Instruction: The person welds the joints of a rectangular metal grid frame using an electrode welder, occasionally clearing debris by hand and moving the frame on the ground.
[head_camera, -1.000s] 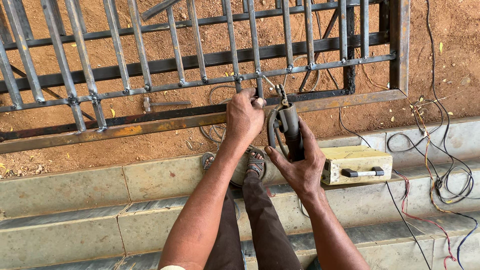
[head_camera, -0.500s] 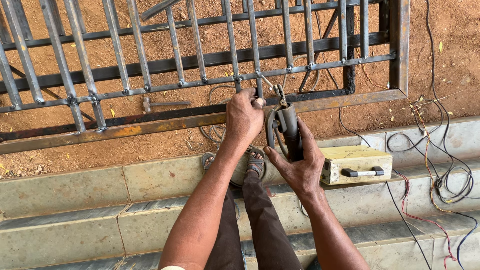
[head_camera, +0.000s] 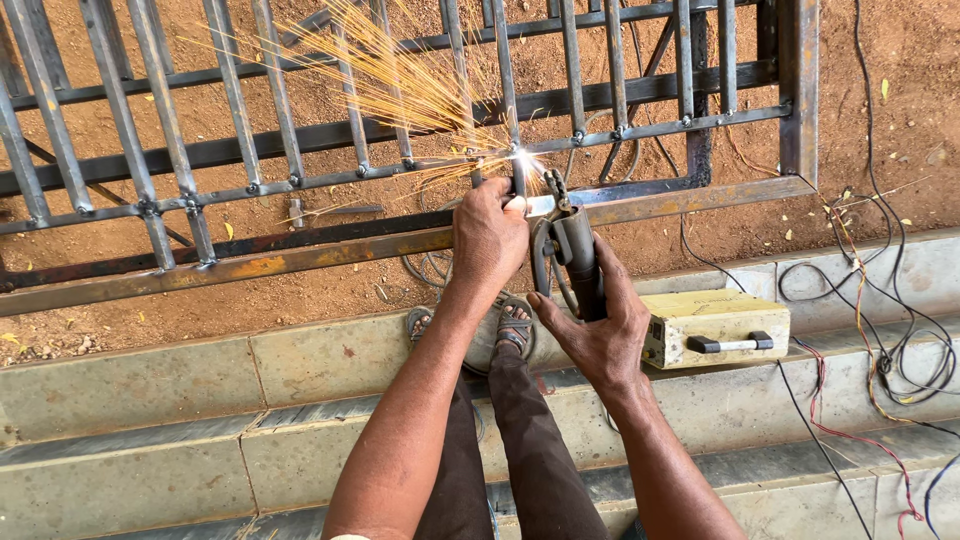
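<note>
Grey steel welding electrode holder (head_camera: 578, 262) is clamped in the right hand (head_camera: 600, 335).
Its long axis is aimed away toward the sparking joint (head_camera: 520, 158) on the rusty barred metal gate (head_camera: 300, 170), steadied beside it by the closed left hand (head_camera: 487, 235).

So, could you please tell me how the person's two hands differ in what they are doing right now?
The left hand rests knuckles-up on the metal gate, beside the bright arc; the right hand sits back from the gate, nearer the step. The left hand carries no tool that shows, while the right hand grips the dark electrode holder. Both are bare and close together near the sparks.
</note>
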